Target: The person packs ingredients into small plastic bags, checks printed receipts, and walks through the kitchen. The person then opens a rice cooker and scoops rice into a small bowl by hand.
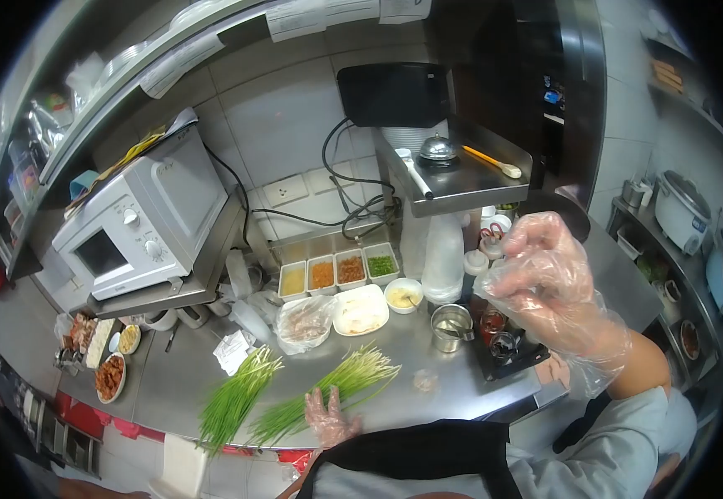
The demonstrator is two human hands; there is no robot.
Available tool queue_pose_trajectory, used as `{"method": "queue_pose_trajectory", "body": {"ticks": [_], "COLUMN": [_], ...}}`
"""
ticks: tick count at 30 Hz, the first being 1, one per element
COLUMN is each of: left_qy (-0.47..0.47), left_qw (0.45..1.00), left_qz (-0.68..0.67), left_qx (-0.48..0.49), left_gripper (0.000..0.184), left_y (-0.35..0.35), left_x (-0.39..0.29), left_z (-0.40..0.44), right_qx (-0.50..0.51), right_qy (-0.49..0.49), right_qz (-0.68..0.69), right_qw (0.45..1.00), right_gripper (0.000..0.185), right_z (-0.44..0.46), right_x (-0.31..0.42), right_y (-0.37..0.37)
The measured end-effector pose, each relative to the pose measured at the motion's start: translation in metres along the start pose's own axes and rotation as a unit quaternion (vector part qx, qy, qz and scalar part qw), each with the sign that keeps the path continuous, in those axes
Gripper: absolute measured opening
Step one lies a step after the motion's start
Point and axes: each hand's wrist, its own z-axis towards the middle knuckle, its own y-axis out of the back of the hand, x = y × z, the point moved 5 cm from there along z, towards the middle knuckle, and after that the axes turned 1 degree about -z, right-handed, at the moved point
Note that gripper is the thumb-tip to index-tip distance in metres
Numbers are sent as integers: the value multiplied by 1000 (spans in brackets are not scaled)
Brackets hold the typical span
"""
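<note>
My left hand (pixel 331 418), in a clear plastic glove, rests with fingers spread on a bundle of green chives (pixel 328 395) with pale ends. A second chive bundle (pixel 238 397) lies to its left on the steel counter (pixel 428 407). My right hand (pixel 547 270), also in a loose clear glove, is raised above the right side of the counter. Its fingers are curled together in a pinch; whether anything is between them I cannot make out. Below and left of it stands a metal cup (pixel 451 327) with a utensil in it. A small clear scrap (pixel 425 381) lies on the counter.
Along the wall sit several trays of chopped food (pixel 351 269), a white tray (pixel 360 310), a bagged container (pixel 304 323) and a small bowl (pixel 403 295). A microwave (pixel 141 220) is on the left shelf. A bell (pixel 438 150) stands on a raised steel shelf. A dark tray (pixel 507 353) holds jars.
</note>
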Motion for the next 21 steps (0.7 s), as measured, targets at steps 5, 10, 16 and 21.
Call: {"method": "queue_pose_trajectory", "body": {"ticks": [5,10,16,21], "left_qy": [-27,-17,-59,-82], "left_qw": [999,1000,995,991], "left_qz": [-16,2,17,66], "left_qx": [-20,-26,-76,-81], "left_gripper": [90,94,94,91], "left_y": [-5,-5,-15,-13], "left_x": [5,-3,1,-9], "left_z": [0,-2,-3,-4], "right_qx": [-24,-134,-211,-198], "right_qy": [-25,17,-71,-172], "right_qz": [14,-190,-158,-72], "right_qw": [999,973,962,962], "right_gripper": [26,15,24,10], "right_z": [-15,-25,-63,-118], "right_x": [12,14,-48,-138], "right_y": [20,80,141,153]}}
